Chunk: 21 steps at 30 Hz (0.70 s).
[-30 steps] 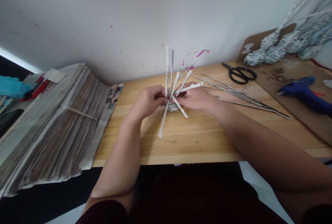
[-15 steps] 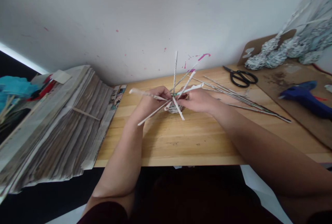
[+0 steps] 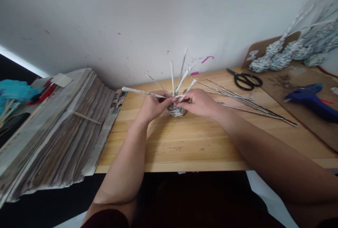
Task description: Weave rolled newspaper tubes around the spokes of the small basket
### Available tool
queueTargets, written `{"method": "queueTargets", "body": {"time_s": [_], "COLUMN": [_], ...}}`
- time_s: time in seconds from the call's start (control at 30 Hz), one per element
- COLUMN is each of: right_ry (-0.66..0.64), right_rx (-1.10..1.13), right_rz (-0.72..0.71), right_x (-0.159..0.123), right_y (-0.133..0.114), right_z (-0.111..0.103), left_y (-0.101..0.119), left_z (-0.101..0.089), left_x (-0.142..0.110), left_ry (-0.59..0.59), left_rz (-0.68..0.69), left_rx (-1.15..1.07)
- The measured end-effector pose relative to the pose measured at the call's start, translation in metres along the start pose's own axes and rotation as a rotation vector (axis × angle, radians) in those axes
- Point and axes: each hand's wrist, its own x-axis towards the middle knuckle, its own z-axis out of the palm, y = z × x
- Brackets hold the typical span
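A small round basket woven from paper tubes (image 3: 176, 111) sits on the wooden table between my hands. Several white paper tubes (image 3: 182, 66) fan up and outward from its top, one of them reaching far left over my left hand. My left hand (image 3: 155, 106) pinches the tubes at the basket's upper left, thumb and fingertips together. From the other side my right hand (image 3: 197, 102) grips the tubes at the upper right, its fingers curled in. Both sets of fingertips nearly meet above the weave, and they hide part of the basket's rim.
Loose paper tubes (image 3: 243, 98) lie right of my hands, with black scissors (image 3: 246, 79) behind them. A blue glue gun (image 3: 307, 97) rests on a brown board (image 3: 280, 80). Woven paper pieces (image 3: 285, 53) stand at the back right. On the left is a tall newspaper stack (image 3: 63, 125).
The basket has turned between my hands, and the upright tubes point in different directions. Tubes that slanted toward me now rise to the back and left. Both hands stay at the basket.
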Motion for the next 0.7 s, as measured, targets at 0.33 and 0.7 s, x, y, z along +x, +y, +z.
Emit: {"method": "queueTargets", "body": {"time_s": [0.33, 0.7], "right_ry": [-0.007, 0.021], "right_rx": [-0.084, 0.036], "right_rz": [-0.029, 0.102], "right_x": [-0.0032, -0.0015], "right_y": [-0.0072, -0.0041], "right_z": [-0.005, -0.0071], "left_y": [-0.0077, -0.0017], "left_z": [-0.0015, 0.008], "left_x": [0.0029, 0.0003], "left_ry": [-0.085, -0.028], "left_rz": [-0.057, -0.071], "left_rx": [-0.129, -0.083]}}
